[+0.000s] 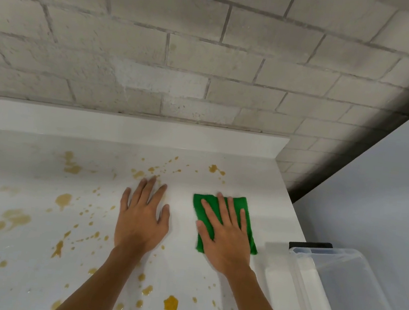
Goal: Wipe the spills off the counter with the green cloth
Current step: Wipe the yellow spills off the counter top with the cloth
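Note:
A folded green cloth point(238, 205) lies flat on the white counter point(187, 204) towards its right side. My right hand point(224, 237) presses down on the cloth, palm flat and fingers spread. My left hand point(143, 217) rests flat on the bare counter just left of it, fingers apart, holding nothing. Yellow-brown spills point(64, 200) are scattered over the counter: many to the left, some beyond my fingertips near the back point(213, 168), and a thick blob point(170, 303) between my forearms.
A clear plastic bin point(351, 296) sits at the counter's right end. A low white upstand point(124, 127) and a pale brick wall point(184, 62) close off the back. The counter's right edge drops beside a grey surface point(387, 190).

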The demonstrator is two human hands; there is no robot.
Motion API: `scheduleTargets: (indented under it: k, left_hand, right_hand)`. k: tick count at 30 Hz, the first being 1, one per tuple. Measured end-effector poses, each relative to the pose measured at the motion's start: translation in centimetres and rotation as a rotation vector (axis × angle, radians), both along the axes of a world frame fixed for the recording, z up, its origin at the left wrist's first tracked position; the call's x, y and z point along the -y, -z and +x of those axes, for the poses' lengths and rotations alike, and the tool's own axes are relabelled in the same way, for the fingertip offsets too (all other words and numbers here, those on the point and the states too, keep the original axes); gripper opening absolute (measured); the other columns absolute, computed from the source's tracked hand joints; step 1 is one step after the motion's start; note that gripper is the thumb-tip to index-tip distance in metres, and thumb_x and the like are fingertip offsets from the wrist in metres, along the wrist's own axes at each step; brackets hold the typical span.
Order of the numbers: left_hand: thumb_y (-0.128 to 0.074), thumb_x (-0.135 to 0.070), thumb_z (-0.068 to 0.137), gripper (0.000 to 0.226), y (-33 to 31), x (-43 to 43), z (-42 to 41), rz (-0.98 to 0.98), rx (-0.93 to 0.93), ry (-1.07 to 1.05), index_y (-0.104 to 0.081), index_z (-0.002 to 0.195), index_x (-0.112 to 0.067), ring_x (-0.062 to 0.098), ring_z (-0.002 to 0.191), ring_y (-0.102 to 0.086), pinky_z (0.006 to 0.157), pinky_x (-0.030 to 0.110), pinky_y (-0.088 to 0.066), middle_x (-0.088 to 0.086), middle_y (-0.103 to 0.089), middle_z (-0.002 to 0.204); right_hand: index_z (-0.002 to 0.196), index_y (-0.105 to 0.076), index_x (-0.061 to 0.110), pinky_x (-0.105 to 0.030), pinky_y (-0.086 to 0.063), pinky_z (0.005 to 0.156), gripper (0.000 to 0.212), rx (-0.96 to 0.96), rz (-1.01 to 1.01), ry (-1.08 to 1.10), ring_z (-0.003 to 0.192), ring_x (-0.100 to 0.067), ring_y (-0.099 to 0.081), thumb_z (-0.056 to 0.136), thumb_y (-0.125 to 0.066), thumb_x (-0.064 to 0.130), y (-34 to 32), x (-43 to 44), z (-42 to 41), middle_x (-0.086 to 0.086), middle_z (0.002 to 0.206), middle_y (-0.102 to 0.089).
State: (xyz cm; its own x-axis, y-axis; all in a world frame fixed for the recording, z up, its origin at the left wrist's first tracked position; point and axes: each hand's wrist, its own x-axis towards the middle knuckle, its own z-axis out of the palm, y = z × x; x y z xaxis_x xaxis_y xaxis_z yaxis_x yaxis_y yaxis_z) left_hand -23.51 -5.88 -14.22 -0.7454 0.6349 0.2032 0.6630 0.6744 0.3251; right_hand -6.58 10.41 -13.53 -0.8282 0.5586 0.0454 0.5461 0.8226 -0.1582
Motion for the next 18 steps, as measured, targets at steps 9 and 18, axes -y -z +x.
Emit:
scheduleTargets:
  k: [9, 18]
  left_hand:
    - [-0.029, -0.041, 0.1, 0.062, 0.1, -0.1, -0.1, 0.006, 0.008, -0.01, -0.043, 0.158, -0.027, 0.02, 0.159, -0.023, 0.129, 0.053, -0.017, 0.002, -0.033, 0.169]
    - [-0.027, -0.041, 0.1, 0.063, 0.0, 0.1, -0.1, 0.004, 0.017, -0.003, -0.041, 0.159, -0.028, 0.019, 0.16, -0.019, 0.13, 0.052, -0.014, 0.0, -0.03, 0.17]
  right_hand:
    - [0.168, -0.01, 0.045, -0.054, 0.007, 0.132, 0.063, 0.02, -0.01, -0.102, 0.166, -0.023, 0.009, 0.109, -0.011, 0.063, -0.2, 0.8, -4.1, 0.005, 0.179, 0.007]
    - [0.167, -0.025, 0.041, -0.061, -0.002, 0.132, 0.064, -0.001, -0.015, 0.1, 0.165, -0.033, -0.01, 0.107, -0.017, 0.062, -0.1, 0.2, -5.5, -0.003, 0.179, -0.012]
